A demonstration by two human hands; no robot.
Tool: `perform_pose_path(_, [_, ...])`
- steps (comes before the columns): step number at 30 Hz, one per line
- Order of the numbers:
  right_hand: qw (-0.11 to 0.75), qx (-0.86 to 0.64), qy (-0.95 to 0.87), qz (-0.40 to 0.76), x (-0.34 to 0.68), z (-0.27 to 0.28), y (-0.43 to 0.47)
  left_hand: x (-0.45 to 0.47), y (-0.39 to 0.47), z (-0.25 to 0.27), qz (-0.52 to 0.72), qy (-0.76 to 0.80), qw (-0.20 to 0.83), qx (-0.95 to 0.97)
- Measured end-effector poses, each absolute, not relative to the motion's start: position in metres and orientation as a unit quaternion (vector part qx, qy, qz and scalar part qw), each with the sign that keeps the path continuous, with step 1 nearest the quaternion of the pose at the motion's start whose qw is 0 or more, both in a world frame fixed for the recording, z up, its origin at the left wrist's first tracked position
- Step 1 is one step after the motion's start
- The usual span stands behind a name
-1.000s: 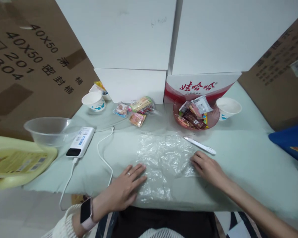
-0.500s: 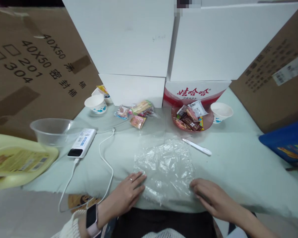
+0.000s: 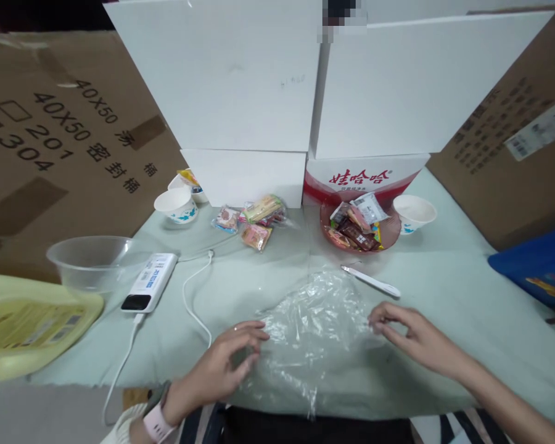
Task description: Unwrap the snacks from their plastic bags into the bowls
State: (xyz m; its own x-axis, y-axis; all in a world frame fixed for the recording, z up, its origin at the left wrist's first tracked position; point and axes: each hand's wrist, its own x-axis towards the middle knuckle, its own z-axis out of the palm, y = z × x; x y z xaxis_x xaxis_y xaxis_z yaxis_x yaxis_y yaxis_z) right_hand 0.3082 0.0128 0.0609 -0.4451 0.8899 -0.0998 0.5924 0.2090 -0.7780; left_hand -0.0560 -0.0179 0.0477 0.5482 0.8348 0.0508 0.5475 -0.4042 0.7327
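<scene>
A crumpled clear plastic bag (image 3: 312,324) lies on the pale green cloth near the front edge. At its left edge is my left hand (image 3: 229,361), thumb and fingers apart, fingertips touching or just over the film. My right hand (image 3: 414,336) pinches the right edge of the bag between thumb and fingers. Beyond the bag, to the right, lies a white-handled knife or cutter (image 3: 372,282); its exact kind is unclear.
A reddish bowl (image 3: 393,237) holds packaged snacks beside a paper cup (image 3: 415,213). More snack packs (image 3: 259,219) lie mid-table. On the left are a paper cup (image 3: 176,206), clear plastic bowl (image 3: 83,265), power bank (image 3: 150,280) with cable, and yellow jug (image 3: 37,327). White boxes (image 3: 240,80) stand behind.
My right hand has moved up and slightly right, now pinching the bag's edge. The left hand has shifted a little left, its thumb spreading. The bag is pulled into a different shape.
</scene>
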Motion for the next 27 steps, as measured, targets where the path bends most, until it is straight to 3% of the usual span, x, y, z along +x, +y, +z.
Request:
perform_pose_path(11, [0.25, -0.556, -0.654, 0.447, 0.268, 0.012, 0.102, -0.034, 0.045, 0.009, 0.32, 0.59, 0.585, 0.455])
perform_pose_path(15, [0.341, -0.559, -0.511, 0.557, 0.268, 0.002, 0.103, -0.042, 0.05, 0.004, 0.321, 0.608, 0.568, 0.453])
perform_pose_path(19, [0.421, -0.457, -0.438, 0.65, 0.279, -0.001, 0.083, -0.044, 0.048, 0.004, 0.35, 0.628, 0.541, 0.436])
perform_pose_path(23, [0.408, -0.489, -0.507, 0.581, 0.283, -0.008, 0.058, -0.037, 0.042, 0.009, 0.354, 0.642, 0.524, 0.434])
perform_pose_path(27, [0.461, -0.529, -0.541, 0.464, 0.272, -0.006, 0.047, -0.03, 0.035, 0.014, 0.363, 0.65, 0.469, 0.475])
